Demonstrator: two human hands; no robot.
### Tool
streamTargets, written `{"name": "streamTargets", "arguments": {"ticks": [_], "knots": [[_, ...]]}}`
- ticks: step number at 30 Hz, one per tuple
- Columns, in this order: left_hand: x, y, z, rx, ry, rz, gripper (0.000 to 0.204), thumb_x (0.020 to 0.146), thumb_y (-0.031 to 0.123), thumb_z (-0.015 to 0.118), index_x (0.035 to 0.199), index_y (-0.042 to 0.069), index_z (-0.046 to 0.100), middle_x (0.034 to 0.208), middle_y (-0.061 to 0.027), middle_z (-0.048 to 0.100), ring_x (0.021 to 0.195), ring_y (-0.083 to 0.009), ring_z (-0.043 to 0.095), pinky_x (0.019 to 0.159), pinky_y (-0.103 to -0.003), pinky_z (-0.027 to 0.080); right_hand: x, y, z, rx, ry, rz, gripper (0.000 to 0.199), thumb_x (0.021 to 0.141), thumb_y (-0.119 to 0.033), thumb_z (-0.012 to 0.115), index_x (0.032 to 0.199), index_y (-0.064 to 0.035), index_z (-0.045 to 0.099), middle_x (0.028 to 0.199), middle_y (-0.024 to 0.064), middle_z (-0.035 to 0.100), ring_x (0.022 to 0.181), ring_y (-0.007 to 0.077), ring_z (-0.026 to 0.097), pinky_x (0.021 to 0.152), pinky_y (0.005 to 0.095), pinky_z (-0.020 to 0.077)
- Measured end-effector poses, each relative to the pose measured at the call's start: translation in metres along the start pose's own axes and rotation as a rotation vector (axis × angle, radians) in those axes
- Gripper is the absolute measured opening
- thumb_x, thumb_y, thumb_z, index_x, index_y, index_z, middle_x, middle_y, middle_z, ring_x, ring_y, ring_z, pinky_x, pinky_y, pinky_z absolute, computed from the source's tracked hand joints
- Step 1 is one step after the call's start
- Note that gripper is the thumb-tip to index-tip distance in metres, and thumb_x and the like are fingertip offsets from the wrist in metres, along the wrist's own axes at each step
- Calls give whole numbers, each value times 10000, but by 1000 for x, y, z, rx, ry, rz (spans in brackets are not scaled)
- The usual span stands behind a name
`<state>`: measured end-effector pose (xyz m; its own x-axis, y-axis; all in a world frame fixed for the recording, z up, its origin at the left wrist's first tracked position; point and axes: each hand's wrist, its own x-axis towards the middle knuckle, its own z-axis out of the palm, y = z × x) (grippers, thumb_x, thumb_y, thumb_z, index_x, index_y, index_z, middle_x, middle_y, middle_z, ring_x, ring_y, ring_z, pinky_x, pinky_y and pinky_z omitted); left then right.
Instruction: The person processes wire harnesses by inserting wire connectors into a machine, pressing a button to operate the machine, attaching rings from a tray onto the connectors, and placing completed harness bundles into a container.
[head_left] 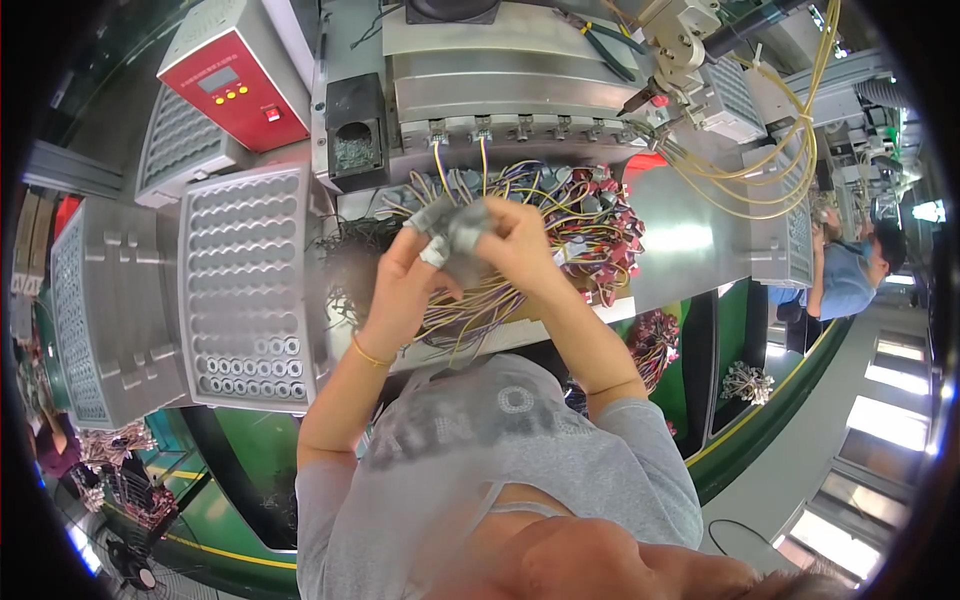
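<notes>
Work is centring on the left hand and right hand, fingers bunching narrowly together; through the blur, I am failing to tell what they are holding. Just under and beyond them, the wire pile is spreading out, its red connectors lying rightward. Farther off, two yellow wires are running up to clips on the metal fixture; I am judging that pair placed, the piled wires remaining.
</notes>
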<state>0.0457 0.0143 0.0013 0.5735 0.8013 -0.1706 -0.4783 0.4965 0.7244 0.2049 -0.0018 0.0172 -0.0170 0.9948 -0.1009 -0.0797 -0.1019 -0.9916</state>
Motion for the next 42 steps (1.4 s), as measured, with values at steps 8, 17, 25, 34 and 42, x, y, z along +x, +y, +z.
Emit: {"name": "streamTargets", "arguments": {"ticks": [8,17,25,34,42], "knots": [[32,-40,-40,923,-31,232,341,801,46,559,1137,22,506,1021,-99,554,847,-166,549,748,-262,443,30,25,-54,225,671,-110,87,773,-53,493,750,3,556,620,29,552,441,74,476,365,196,349],[8,-12,-37,933,148,321,252,775,9,580,1027,15,580,897,-60,585,648,-85,506,599,-199,420,44,27,-51,72,702,-104,107,776,-65,499,744,32,530,620,94,561,422,173,526,394,268,437],[-9,-22,-25,963,39,438,219,790,14,567,1006,14,608,909,-76,623,722,-111,583,613,-223,448,54,18,-54,48,625,-63,268,835,-179,504,728,66,519,608,103,565,535,235,618,486,266,482],[-1,-38,-30,1645,-114,676,387,630,-59,514,1010,-18,579,868,-128,593,752,-284,545,681,-353,461,3,-3,-200,-652,974,-440,170,796,-148,574,771,20,567,563,62,559,519,117,555,473,255,428],[4,-38,-22,1735,-91,581,406,653,-62,501,1049,3,565,930,-148,577,870,-310,522,756,-359,440,72,13,-302,-1341,752,-631,184,759,-168,528,841,-8,565,773,172,578,858,369,540,726,446,446]]}}
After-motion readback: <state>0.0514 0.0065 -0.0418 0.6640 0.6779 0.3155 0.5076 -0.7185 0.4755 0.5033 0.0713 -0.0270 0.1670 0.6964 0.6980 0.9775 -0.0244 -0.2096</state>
